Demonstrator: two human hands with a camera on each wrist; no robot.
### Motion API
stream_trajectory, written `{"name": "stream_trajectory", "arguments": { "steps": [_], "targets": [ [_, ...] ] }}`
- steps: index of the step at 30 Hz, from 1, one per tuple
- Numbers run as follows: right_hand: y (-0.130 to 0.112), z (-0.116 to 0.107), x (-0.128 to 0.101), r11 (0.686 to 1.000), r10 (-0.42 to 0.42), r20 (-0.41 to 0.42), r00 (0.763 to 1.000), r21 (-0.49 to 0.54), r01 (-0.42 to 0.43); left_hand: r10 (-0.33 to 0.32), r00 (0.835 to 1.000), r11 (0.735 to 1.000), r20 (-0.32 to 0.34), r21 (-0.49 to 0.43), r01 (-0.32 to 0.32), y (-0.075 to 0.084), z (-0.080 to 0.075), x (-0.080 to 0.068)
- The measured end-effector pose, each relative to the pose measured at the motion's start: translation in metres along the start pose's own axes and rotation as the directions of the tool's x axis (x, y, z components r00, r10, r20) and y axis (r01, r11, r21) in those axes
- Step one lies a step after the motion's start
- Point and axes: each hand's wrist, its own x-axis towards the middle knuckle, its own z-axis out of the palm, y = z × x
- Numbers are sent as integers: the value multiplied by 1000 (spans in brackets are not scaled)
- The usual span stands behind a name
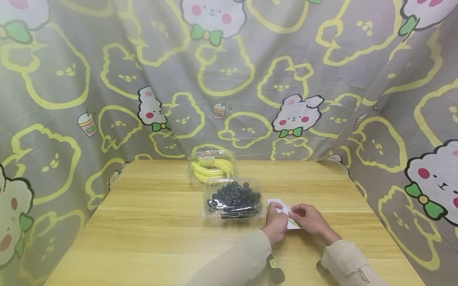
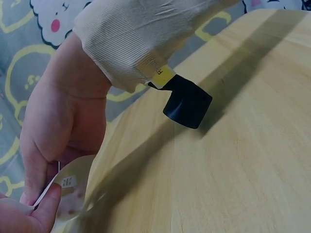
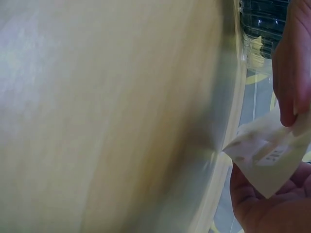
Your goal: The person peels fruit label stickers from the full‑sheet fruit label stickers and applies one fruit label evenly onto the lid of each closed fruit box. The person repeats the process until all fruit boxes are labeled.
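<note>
My left hand (image 1: pixel 276 222) grips a small white sticker sheet (image 1: pixel 294 227), its thumb lying on top. A greenish oval print shows on the sheet between the hands. With thumb and forefinger, my right hand (image 1: pixel 312 219) pinches the sheet near that oval. In the right wrist view the sheet (image 3: pixel 265 170) is bent and one corner points down, its pale back showing a small printed patch. To the left of my left hand stands a clear lidded box of dark grapes (image 1: pixel 234 198).
Behind the grapes, a clear box of bananas (image 1: pixel 212 169) carries an oval label (image 1: pixel 206 157) on its lid. Both boxes rest on the wooden table (image 1: pixel 143 230). A patterned curtain (image 1: pixel 247 79) hangs along the back and both sides. Black mounts hang below both cuffs.
</note>
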Motion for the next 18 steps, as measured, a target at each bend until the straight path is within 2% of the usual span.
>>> {"name": "stream_trajectory", "arguments": {
  "steps": [10, 18],
  "targets": [
    [4, 1, -1, 1000, -8, -14, 1000, 8, 8, 18, 1000, 999, -12, -30, -19, 0, -1, 1],
    [8, -1, 0, 1000, 10, -55, 998, -22, -11, 41, 999, 999, -27, -1, -41, 1, -2, 2]
  ]
}}
